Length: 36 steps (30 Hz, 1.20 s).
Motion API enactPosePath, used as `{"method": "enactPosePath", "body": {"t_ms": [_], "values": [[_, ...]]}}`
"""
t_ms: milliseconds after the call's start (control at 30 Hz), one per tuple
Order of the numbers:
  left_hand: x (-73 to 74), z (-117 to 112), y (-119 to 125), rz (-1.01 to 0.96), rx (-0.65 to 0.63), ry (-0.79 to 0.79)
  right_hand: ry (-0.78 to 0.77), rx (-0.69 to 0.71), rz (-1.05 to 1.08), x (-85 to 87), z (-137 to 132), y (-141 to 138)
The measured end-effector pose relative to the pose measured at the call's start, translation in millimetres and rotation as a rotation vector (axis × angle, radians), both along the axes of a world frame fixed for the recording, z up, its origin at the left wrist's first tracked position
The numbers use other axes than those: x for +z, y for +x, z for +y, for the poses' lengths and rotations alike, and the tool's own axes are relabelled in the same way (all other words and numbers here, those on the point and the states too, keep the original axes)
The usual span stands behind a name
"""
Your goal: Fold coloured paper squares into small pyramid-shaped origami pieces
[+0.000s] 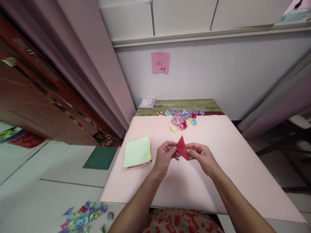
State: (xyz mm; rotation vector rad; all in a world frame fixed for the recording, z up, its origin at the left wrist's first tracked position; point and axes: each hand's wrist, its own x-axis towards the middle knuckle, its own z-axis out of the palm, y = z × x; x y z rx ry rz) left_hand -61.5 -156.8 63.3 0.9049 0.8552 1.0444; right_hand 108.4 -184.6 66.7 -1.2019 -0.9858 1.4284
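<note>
A red folded paper (pixel 181 149), shaped like a pointed triangle, is held up between my two hands above the pink-covered table (pixel 194 191). My left hand (pixel 167 153) pinches its left edge between thumb and fingers. On the other side my right hand (pixel 199 153) grips the right edge near the lower tip. Just beyond the hands lies a loose heap of small folded paper pieces (pixel 181 123) in pink, red, yellow, purple and blue. To the left of my left hand rests a stack of square paper sheets (pixel 136 152), pale green on top.
Several purple and blue folded pieces (pixel 190 111) stand in a row at the table's back. A small printed pack (pixel 147 103) lies at the back left corner. More folded pieces (pixel 84 216) are heaped on the floor at left, near a green mat (pixel 100 158). A pink note (pixel 160 63) is on the wall.
</note>
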Motion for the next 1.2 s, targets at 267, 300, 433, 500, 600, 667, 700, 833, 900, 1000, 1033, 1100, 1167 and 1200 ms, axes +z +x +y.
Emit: {"method": "enactPosePath", "body": {"t_ms": [267,300,433,500,600,667,700,833,900,1000,1033,1100,1167,1200], "values": [[-8.7,-1,-3,0.264,-0.011,0.214,0.098,0.008,-0.260,-15.9,1,5],[-8.6,-1,-3,0.286,-0.014,0.222,0.105,0.015,-0.262,-17.2,1,5],[-6.9,-5,1,0.327,-0.017,0.239,0.120,-0.004,-0.245,-16.3,-1,1],[-6.4,-6,3,0.310,-0.028,0.225,0.131,-0.032,-0.266,-13.4,-1,-3],[-7.5,-7,8,0.237,-0.028,0.173,0.166,-0.101,-0.387,-8.5,-2,-10],[-10.0,-7,13,0.196,0.008,0.131,0.219,-0.169,-0.524,-6.2,-2,-15],[-11.7,-7,15,0.179,0.032,0.111,0.257,-0.204,-0.603,-5.8,-3,-18],[-19.4,-8,24,0.044,0.105,-0.002,0.423,-0.306,-0.909,-10.2,-1,-25],[-21.0,-9,26,-0.020,0.116,-0.071,0.482,-0.337,-1.025,-15.1,0,-27],[-18.6,-12,27,-0.055,0.113,-0.130,0.534,-0.364,-1.149,-22.5,0,-29],[-16.7,-13,26,-0.061,0.110,-0.137,0.544,-0.373,-1.180,-24.4,0,-29],[-12.6,-15,25,-0.071,0.096,-0.138,0.557,-0.388,-1.222,-27.4,0,-30],[-9.3,-16,24,-0.057,0.072,-0.116,0.563,-0.391,-1.233,-29.0,1,-31],[-8.4,-16,23,-0.039,0.062,-0.096,0.565,-0.387,-1.229,-29.5,1,-32]]}}
